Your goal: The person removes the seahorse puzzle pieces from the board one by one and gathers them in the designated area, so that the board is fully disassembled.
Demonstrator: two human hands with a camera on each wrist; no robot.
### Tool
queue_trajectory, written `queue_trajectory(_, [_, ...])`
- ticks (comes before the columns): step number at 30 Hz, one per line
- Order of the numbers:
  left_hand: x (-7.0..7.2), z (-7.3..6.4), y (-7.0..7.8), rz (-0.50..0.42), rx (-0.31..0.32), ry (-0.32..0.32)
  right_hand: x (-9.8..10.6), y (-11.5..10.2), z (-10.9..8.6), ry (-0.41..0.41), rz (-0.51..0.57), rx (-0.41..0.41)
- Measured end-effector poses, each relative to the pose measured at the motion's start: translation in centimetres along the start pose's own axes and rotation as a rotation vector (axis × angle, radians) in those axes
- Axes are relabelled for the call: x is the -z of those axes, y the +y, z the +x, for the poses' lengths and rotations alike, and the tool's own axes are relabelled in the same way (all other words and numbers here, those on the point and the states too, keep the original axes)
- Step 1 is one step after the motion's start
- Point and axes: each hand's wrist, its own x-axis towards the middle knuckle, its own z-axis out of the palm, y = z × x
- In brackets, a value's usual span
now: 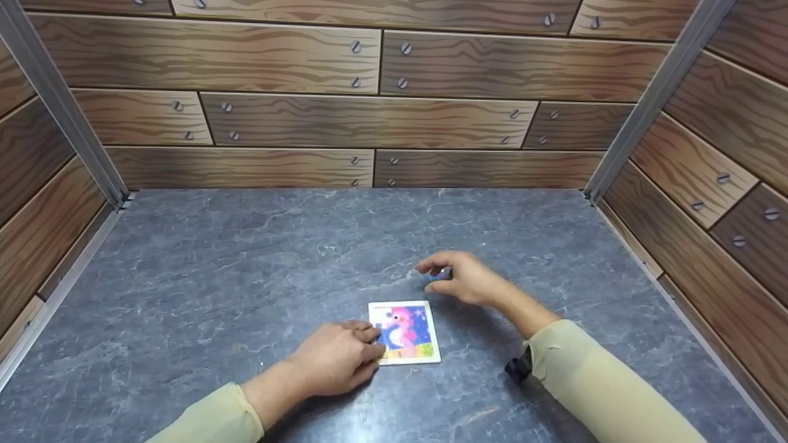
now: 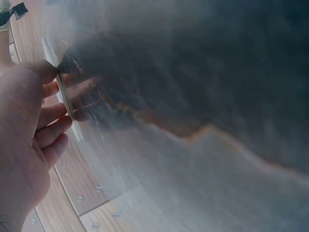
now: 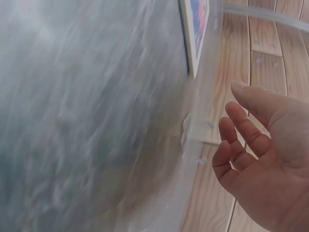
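Note:
A square picture puzzle board [image 1: 404, 332] with a white rim and a pink creature on blue lies flat on the grey table. My left hand [image 1: 335, 358] holds its left side, fingers bent over the edge and thumb by the near corner. The left wrist view shows this hand [image 2: 36, 111] against the board's thin edge [image 2: 67, 104]. Beyond the board's far right corner, my right hand [image 1: 471, 278] hovers with thumb and bent fingers apart. A small bluish piece [image 1: 439, 275] shows between them, partly hidden. In the right wrist view, a small flat piece [image 3: 184, 129] lies apart from the fingertips.
The grey marbled table [image 1: 246, 246] spreads around the board. Wood-patterned walls [image 1: 295, 120] with metal corner posts [image 1: 652, 92] enclose it at the back and sides. A black band [image 1: 519, 366] sits at the right sleeve.

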Motion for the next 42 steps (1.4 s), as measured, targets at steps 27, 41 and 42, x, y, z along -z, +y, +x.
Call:
queue_trajectory(27, [-0.2, 0.0, 0.0, 0.025, -0.027, 0.025, -3.9, -1.8, 1.0, -0.179, -0.064, 0.137])
queue_trajectory(41, [-0.1, 0.3, 0.7, -0.023, -0.03, -0.092, -3.9, -2.0, 1.0, -0.239, -0.12, 0.145])
queue_trajectory(42, [-0.1, 0.3, 0.8, -0.025, -0.031, -0.105, -3.8, -2.0, 1.0, -0.243, -0.121, 0.148])
